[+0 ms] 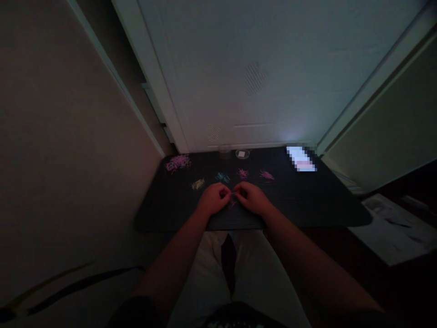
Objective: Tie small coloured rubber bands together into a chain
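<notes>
Close together above the dark table's front half, my left hand (215, 199) and my right hand (251, 198) are both closed in a pinch. Between their fingertips is a thin, pale greenish strip (233, 193), too small to make out well. Just below the fingertips lie a few pink strips (232, 202). Beyond my hands, small heaps of similar thin strips form a row: a yellowish heap (198, 184), a blue-green heap (222, 177), a pink heap (243, 173) and another pink heap (266, 176). At the far left spreads a larger mixed pink and purple heap (178, 163).
At the back of the dark table (307, 205) stand a clear round container (225, 151) and a round clear lid (242, 154) with a white label. A lit phone (302, 159) lies at the back right. A white panel (273, 68) rises behind the table.
</notes>
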Tool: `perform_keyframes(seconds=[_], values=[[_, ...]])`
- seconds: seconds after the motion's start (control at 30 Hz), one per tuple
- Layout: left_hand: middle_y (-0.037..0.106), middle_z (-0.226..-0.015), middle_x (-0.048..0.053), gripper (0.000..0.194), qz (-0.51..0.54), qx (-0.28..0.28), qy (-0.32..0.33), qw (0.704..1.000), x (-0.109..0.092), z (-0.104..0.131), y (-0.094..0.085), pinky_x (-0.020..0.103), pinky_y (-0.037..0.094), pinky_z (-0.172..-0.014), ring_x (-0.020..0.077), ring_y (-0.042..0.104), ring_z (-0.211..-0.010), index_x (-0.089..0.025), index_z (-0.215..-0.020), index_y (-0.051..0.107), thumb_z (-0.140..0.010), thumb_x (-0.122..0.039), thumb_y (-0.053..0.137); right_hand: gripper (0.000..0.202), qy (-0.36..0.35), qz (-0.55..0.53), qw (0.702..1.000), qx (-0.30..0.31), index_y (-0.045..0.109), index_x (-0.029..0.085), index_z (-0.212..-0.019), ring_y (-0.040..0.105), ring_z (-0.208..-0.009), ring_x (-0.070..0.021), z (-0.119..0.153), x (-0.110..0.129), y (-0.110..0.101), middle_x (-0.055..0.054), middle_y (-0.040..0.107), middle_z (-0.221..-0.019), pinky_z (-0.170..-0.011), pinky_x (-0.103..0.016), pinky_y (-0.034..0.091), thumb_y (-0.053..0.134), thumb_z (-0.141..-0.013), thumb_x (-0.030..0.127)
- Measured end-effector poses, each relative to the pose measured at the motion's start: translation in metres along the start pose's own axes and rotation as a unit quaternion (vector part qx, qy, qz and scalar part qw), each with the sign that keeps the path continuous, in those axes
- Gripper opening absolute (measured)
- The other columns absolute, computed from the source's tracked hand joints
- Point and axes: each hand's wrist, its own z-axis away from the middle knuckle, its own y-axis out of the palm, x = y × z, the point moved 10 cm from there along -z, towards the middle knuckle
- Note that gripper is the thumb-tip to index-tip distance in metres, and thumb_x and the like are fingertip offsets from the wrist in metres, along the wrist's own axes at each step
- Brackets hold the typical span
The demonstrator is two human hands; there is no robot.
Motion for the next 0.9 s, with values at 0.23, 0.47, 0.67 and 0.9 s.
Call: perform_keyframes(seconds=[0.23,0.47,0.67,0.9], values=[[0.062,-0.077,0.002,0.013,0.005,0.001,-0.008,1.000,-0.001,0.002,-0.002,0.025,0.043,-0.065,0.0137,0.056,-0.072,-0.018,-0.076,0.065,-0.078,-0.025,0.054,0.006,-0.022,0.027,0.999,0.008,0.059,0.018,-0.073,0.051,-0.067,-0.0136,-0.002,0.008,-0.001,-0.001,0.058,-0.071,-0.063,-0.026,0.037,0.054,-0.077,0.017],[0.062,-0.077,0.001,0.012,0.022,-0.001,-0.008,1.000,0.003,0.002,-0.001,0.025,0.043,-0.065,0.0132,0.056,-0.072,-0.018,-0.077,0.065,-0.076,-0.024,0.055,0.004,-0.011,-0.005,1.000,0.028,0.060,0.018,-0.074,0.050,-0.065,-0.0123,-0.002,0.010,0.003,0.000,0.058,-0.070,-0.061,-0.024,0.036,0.057,-0.075,0.020],[0.060,-0.076,0.001,0.010,0.029,-0.004,-0.007,1.000,0.007,0.002,0.000,0.023,0.041,-0.062,0.0127,0.054,-0.071,-0.017,-0.077,0.063,-0.074,-0.022,0.055,0.009,0.042,-0.088,0.993,0.065,0.058,0.017,-0.073,0.049,-0.059,-0.0111,-0.011,0.003,0.016,0.001,0.056,-0.065,-0.055,-0.022,0.034,0.054,-0.077,0.025],[0.059,-0.075,0.001,0.007,0.039,-0.016,0.000,0.999,0.004,0.003,-0.003,0.023,0.041,-0.062,0.0126,0.054,-0.071,-0.017,-0.074,0.061,-0.074,-0.020,0.055,0.009,0.028,-0.107,0.994,0.015,0.055,0.017,-0.070,0.048,-0.059,-0.0108,-0.013,0.004,0.011,0.002,0.054,-0.064,-0.056,-0.022,0.035,0.051,-0.077,0.021]])
